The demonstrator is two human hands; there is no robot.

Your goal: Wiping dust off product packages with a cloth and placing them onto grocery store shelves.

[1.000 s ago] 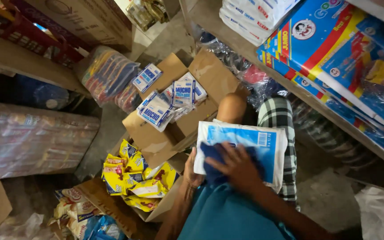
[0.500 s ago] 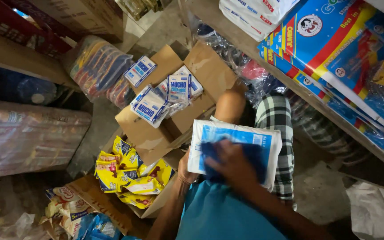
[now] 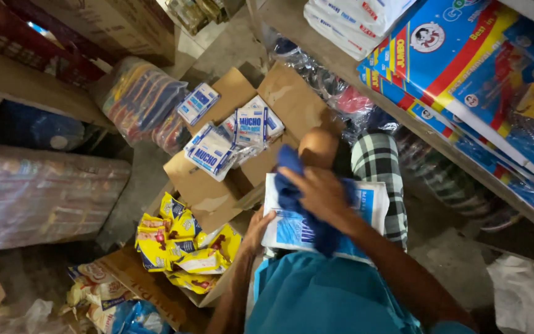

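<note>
The right hand (image 3: 321,193) lay pressed on a dark blue cloth (image 3: 307,213), fingers curled together over it, and the cloth lay across a flat white and light blue packet (image 3: 366,207) resting on the person's lap; the left hand (image 3: 256,230) gripped that packet's near left edge, thumb on top and fingers hidden beneath it. The packet was rectangular, with a white border and a blue printed panel; the cloth covered its middle.

Just beyond the packet, an open brown cardboard box (image 3: 292,102) stood on the floor with its flaps spread; small white and blue cartons (image 3: 230,142) lay heaped inside it, tilted every way, and one more such carton (image 3: 198,103) lay apart at the box's far left side. Left of the packet, a lower open box (image 3: 156,278) held crumpled yellow sachets (image 3: 183,244) with red and white markings; further left and nearer than the sachets, loose pale wrappers (image 3: 91,291) lay on the floor.

Far left of the cardboard box sat a clear plastic bundle (image 3: 140,99) of striped orange, yellow and blue packs; below that, a long bundle wrapped in clear film (image 3: 38,198) ran along the left side. Right of the packet, a shelf (image 3: 341,62) carried large flat blue bags (image 3: 465,68) with red and yellow bands and a round white emblem, stacked overlapping; white bags (image 3: 356,18) lay at the shelf's far end; a checked black and white cloth (image 3: 378,173) touched the packet's right edge.
</note>
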